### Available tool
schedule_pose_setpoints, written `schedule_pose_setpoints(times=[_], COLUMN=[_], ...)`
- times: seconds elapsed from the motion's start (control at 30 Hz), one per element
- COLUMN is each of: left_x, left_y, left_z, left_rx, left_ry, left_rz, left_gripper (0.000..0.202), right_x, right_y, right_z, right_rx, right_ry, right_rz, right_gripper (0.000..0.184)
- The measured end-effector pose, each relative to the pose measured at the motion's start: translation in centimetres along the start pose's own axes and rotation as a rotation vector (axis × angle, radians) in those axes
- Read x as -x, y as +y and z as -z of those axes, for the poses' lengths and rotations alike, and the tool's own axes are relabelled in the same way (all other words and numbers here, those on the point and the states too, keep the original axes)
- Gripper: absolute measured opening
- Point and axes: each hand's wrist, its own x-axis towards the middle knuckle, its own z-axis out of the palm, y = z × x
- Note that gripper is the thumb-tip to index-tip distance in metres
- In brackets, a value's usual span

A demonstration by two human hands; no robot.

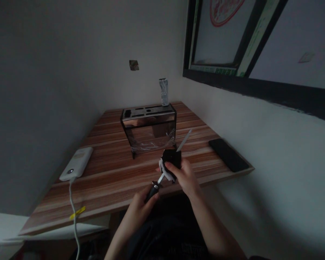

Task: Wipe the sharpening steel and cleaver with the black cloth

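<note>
My left hand (pixel 142 203) is closed round the dark handle of a knife (pixel 154 187), just off the near edge of the wooden table (pixel 111 180). The pale blade (pixel 183 141) runs up and to the right, its tip pointing toward the knife block. My right hand (pixel 184 176) grips a small black and white block (pixel 171 160) that sits around the blade's middle. A shiny metal knife block (pixel 148 130) with slots on top stands on the table just beyond both hands.
A white power bank (pixel 77 162) with a white cable (pixel 73 213) lies at the table's left. A black phone (pixel 229 154) lies flat at the right edge. A crumpled can (pixel 164 91) stands in the back corner. Walls close the left and right sides.
</note>
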Motion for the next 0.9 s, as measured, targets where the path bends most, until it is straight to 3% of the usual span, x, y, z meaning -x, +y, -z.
schedule_pose_setpoints(times=[0.47,0.67,0.9], left_x=[2.0,2.4,2.3], left_y=[-2.3,-2.2,-1.6], left_z=[1.1,1.0,0.7], left_rx=[-0.110,-0.079,-0.030], left_ry=[-0.080,-0.105,-0.145], left_rz=[0.066,0.057,0.071], left_gripper=[0.045,0.038,0.035], right_x=[-1.6,-1.9,-1.9], right_y=[-1.7,-1.9,-1.6], right_z=[2.6,3.2,2.6], right_rx=[-0.106,-0.118,-0.174], right_ry=[0.233,0.329,0.343], right_rz=[0.184,0.232,0.245], right_gripper=[0.035,0.039,0.038])
